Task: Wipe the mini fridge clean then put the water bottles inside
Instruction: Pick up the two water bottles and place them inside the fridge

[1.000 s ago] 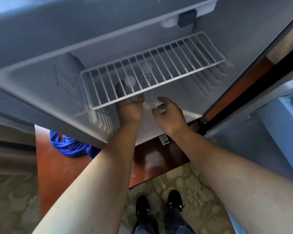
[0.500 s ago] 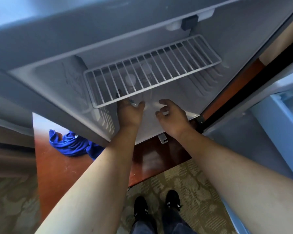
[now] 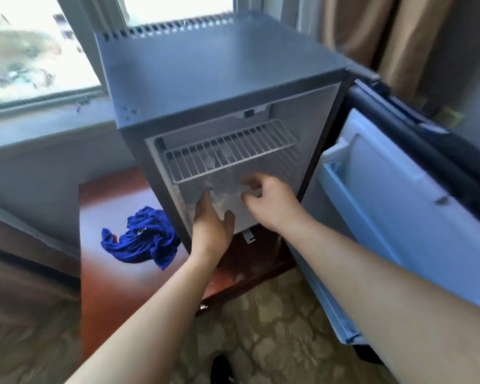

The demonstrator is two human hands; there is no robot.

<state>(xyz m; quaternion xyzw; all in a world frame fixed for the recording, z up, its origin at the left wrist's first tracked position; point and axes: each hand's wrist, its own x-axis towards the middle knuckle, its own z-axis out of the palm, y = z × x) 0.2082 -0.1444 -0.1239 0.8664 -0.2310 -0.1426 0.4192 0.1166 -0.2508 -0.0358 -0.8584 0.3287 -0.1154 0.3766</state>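
The grey mini fridge (image 3: pixel 219 70) stands open, its door (image 3: pixel 394 206) swung out to the right. Two clear water bottles (image 3: pixel 209 162) stand inside on the fridge floor, and their white caps show through the wire shelf (image 3: pixel 230 151). My left hand (image 3: pixel 214 220) is at the front of the opening below the shelf, fingers straight and thumb spread, holding nothing. My right hand (image 3: pixel 269 200) hovers beside it with loosely curled fingers, also holding nothing. Motion blur hides whether either hand touches a bottle.
A crumpled blue cloth (image 3: pixel 142 236) lies on the red-brown wooden platform (image 3: pixel 103 206) left of the fridge. A window (image 3: pixel 39 51) is behind, with curtains (image 3: pixel 372 37) at the right. Patterned carpet (image 3: pixel 275 328) lies below, and my shoe shows at the bottom edge.
The view has pulled back and up, so the whole fridge now shows. Both hands have drawn back from under the shelf to the front of the opening, and my left hand has come off the bottle.
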